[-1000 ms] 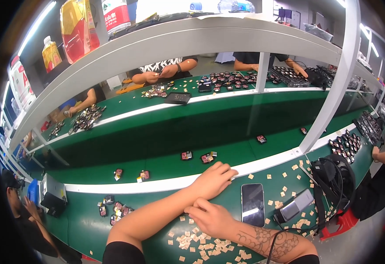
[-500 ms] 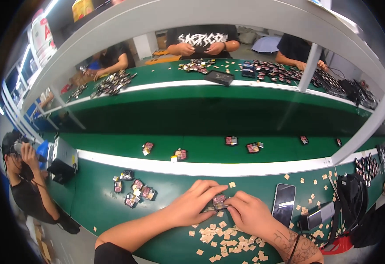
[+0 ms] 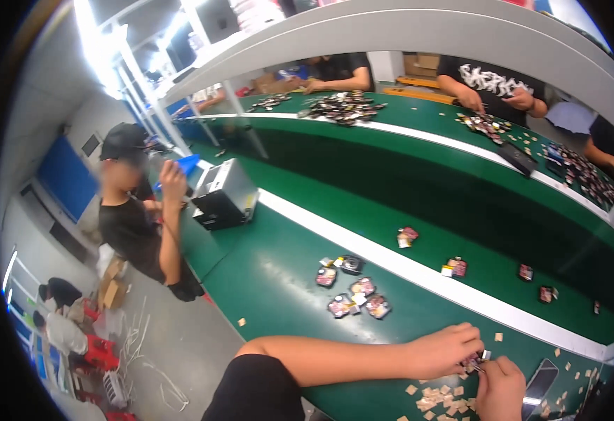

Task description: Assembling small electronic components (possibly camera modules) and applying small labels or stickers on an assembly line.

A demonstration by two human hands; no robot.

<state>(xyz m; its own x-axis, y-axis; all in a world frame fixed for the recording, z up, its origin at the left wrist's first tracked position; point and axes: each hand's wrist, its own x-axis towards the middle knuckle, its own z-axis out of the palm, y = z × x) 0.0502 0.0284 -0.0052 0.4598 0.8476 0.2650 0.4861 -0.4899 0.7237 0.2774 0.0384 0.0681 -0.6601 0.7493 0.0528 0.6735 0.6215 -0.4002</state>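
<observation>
**Both hands pinched on one small part at the near right of the green bench**

At the far left a person in a black cap (image 3: 123,140) and dark shirt stands beside the bench end. Just right of that person a grey box-shaped machine (image 3: 224,193) sits on the green table (image 3: 279,295). Further right, near the table's middle, a cluster of small dark-and-pink parts (image 3: 352,288) lies loose, just short of the white strip (image 3: 391,256) that borders the sunken conveyor belt (image 3: 419,210). Single parts of the same kind (image 3: 406,237) ride on the belt, well apart from one another.

At the near edge, the left hand (image 3: 443,351) reaches in from the lower middle, fingers curled narrow and pinched on a small part (image 3: 474,362). The right hand (image 3: 501,388) meets it from below, fingertips closed on the same part; both hands touch it. Small tan square pieces (image 3: 436,401) are scattered on the table beneath and around the hands. A dark phone (image 3: 540,382) lies flat just right of the right hand. Other workers' hands (image 3: 524,99) are busy at the far side.
</observation>
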